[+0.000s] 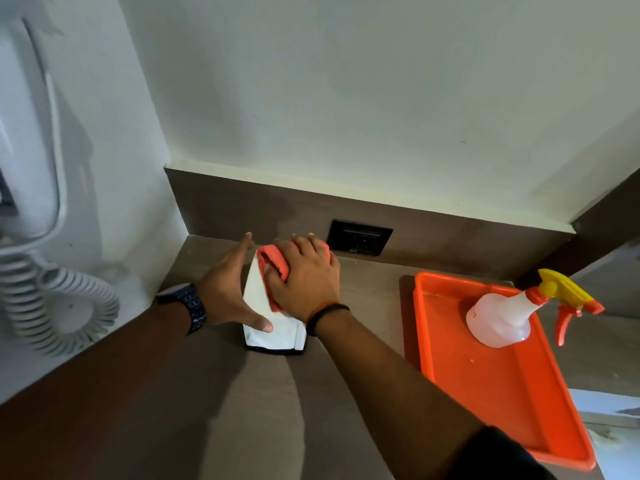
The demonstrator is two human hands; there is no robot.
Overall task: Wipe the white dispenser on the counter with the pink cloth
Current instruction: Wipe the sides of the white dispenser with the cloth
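The white dispenser (273, 332) stands on the brown counter near the back wall, with a dark rim at its near edge. My left hand (227, 289) braces its left side, thumb across the near face and fingers reaching toward the wall. My right hand (306, 282) lies flat on top of the dispenser and presses the pink cloth (275, 259) against it. The cloth shows bunched at the far top edge and under my palm. Most of the dispenser's top is hidden by my right hand.
An orange tray (498, 389) sits to the right with a white spray bottle (502, 315) with a yellow and orange trigger in it. A black wall socket (358, 237) is behind the dispenser. A white wall unit with a coiled cord (59, 299) hangs at the left.
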